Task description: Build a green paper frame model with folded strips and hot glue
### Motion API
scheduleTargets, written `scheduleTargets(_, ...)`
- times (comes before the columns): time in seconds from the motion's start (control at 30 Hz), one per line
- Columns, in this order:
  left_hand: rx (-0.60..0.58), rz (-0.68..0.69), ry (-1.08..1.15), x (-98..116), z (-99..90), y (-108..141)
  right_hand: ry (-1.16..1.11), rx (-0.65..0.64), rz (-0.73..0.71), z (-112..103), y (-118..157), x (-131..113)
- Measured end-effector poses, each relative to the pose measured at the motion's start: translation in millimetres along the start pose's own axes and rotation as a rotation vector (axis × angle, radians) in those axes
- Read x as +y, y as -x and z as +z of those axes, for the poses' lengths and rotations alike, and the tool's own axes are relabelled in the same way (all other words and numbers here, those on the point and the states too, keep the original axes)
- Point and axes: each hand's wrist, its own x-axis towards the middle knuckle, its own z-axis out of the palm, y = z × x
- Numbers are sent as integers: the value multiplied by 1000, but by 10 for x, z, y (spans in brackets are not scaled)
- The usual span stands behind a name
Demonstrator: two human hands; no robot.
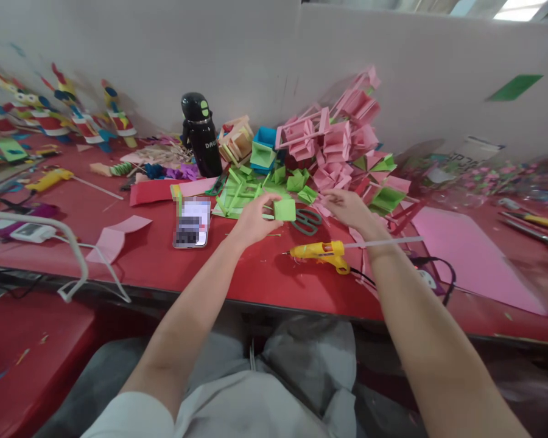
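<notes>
On my feed, a plain, pale grey wall panel (141,55) stands along the far side of the long, glossy red desk (256,283) with a dark front edge. A second pale grey panel (429,79) adjoins it at a vertical seam. Over its top I see a bright, whitish window (520,9). At lower left I make out a lower, flat red surface (31,365), perhaps a bench.

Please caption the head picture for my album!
Green paper in the left hand's grip, glue gun lying on the red table.
</notes>
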Motion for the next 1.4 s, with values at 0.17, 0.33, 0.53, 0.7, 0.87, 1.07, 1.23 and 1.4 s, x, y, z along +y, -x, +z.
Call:
scheduleTargets(0.17,-39,-14,-52,37,4,31,201,171,116,425,-497,16)
scheduleTargets(0.33,-54,-21,-36,65,-7,47,245,189,149,487,-571,17)
scheduleTargets(0.53,-53,-52,-27,68,9,42,-392,150,183,327,-414,-65)
scheduleTargets(0.7,-37,-63,-19,48,36,32,-631,136,86,241,-75,-228)
scheduleTargets(0.87,-43,-57,-59,75,63,39,-487,53,-78,199,181,-427)
scheduleTargets(1.07,-46,-15,-73,51,105,11,-434,-103,-162,213,257,-581)
scheduleTargets(1.23,-40,-28,-94,59,131,-9,-490,-262,-145,281,251,-570)
scheduleTargets(1.4,-45,-54,-88,99,150,-8,-583,-334,-94,321,240,-553)
